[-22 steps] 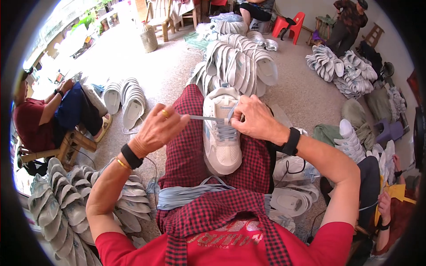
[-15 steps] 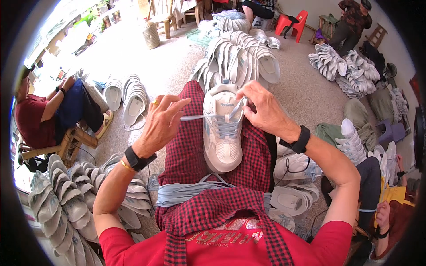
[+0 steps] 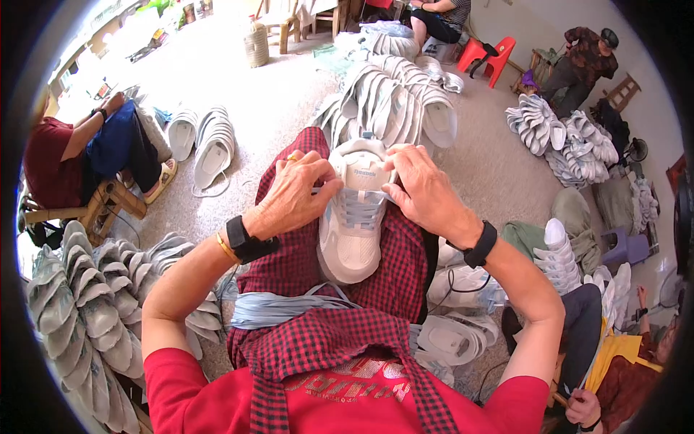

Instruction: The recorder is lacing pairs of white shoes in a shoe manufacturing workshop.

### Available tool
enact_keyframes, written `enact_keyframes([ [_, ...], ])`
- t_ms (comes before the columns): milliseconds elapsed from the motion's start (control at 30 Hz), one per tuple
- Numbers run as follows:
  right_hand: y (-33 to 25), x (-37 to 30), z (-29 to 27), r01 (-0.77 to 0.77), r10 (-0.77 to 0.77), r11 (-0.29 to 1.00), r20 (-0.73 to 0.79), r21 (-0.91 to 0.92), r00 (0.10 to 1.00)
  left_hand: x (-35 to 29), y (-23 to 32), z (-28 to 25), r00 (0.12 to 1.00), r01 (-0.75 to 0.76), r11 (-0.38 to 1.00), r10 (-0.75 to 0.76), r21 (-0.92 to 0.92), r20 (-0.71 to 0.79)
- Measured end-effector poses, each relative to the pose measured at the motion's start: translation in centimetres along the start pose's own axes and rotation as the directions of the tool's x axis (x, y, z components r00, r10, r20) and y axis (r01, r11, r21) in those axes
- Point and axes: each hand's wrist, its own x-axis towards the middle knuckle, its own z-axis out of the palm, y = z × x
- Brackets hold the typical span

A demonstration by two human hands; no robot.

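A white-grey sneaker (image 3: pixel 350 246) lies across my lap, toe toward me, its pale blue shoelace (image 3: pixel 359 211) crossing in rows over the tongue (image 3: pixel 361 176). My left hand (image 3: pixel 300 189) is at the upper left eyelets, thumb and forefinger pinched on the lace. On the opposite side, my right hand (image 3: pixel 425 189) curls over the upper eyelet edge. Its thumb and fingers close on the lace there, though the fingertips partly hide it. A red-and-black checked apron (image 3: pixel 332 336) covers my lap, with a bundle of light blue laces (image 3: pixel 282 309) at my waist.
Stacked sneakers stand ahead (image 3: pixel 387 101), at lower left (image 3: pixel 97 311) and at far right (image 3: pixel 564 137). More shoes (image 3: pixel 455 338) lie by my right leg. A person (image 3: pixel 58 159) sits at left; another's hand (image 3: pixel 583 406) is at lower right. A red chair (image 3: pixel 488 59) stands farther back.
My left hand has moved right, from the stretched lace end to the shoe's edge. My right hand has lowered slightly against the opposite eyelets. The shoe appears slightly farther left.
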Motion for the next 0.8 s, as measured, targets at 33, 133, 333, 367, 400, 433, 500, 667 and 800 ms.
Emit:
enact_keyframes([
  [33, 1.0, -0.1, 0.2, -0.031, 0.030, 0.999, 0.033, 0.031, 0.999, 0.0, 0.5, 0.1, 1.000, 0.025, 0.999, -0.026, 0.038, 0.012],
  [133, 1.7, 0.3, 0.0, -0.142, 0.119, 0.977, 0.142, 0.161, 0.983, -0.4, 0.2, 0.6, 0.999, 0.017, 1.000, -0.017, 0.015, 0.035],
  [333, -1.3, -0.6, -1.5, -0.496, 0.441, 0.753, 0.229, 0.432, 0.868, -0.7, -0.4, -0.3, 0.995, 0.027, 0.999, -0.029, 0.025, 0.094],
  [367, -2.3, -1.1, -1.8, -0.593, 0.516, 0.688, 0.292, 0.417, 0.805, -0.8, -0.2, -0.3, 0.996, 0.040, 0.999, -0.041, 0.015, 0.084],
  [400, -2.5, -2.3, -1.5, -0.539, 0.478, 0.762, 0.248, 0.359, 0.842, -0.5, 0.3, -0.1, 0.996, 0.027, 1.000, -0.026, -0.013, 0.082],
  [433, -2.6, -2.9, -1.0, -0.473, 0.425, 0.826, 0.212, 0.306, 0.880, -0.5, 0.5, -0.1, 0.997, 0.023, 0.999, -0.020, -0.029, 0.081],
  [500, -3.0, -2.8, -1.0, -0.506, 0.436, 0.807, 0.269, 0.305, 0.859, -0.7, 0.2, -0.2, 0.997, 0.027, 0.998, -0.023, -0.054, 0.073],
  [667, -1.9, -1.5, -1.8, -0.502, 0.458, 0.818, 0.211, 0.280, 0.864, -0.9, -0.8, -0.3, 0.996, 0.024, 0.993, -0.014, -0.117, 0.085],
  [800, 0.4, -2.5, -0.7, -0.528, 0.494, 0.821, 0.195, 0.217, 0.848, 0.0, -1.3, -0.1, 0.999, -0.013, 0.969, 0.025, -0.245, 0.048],
])
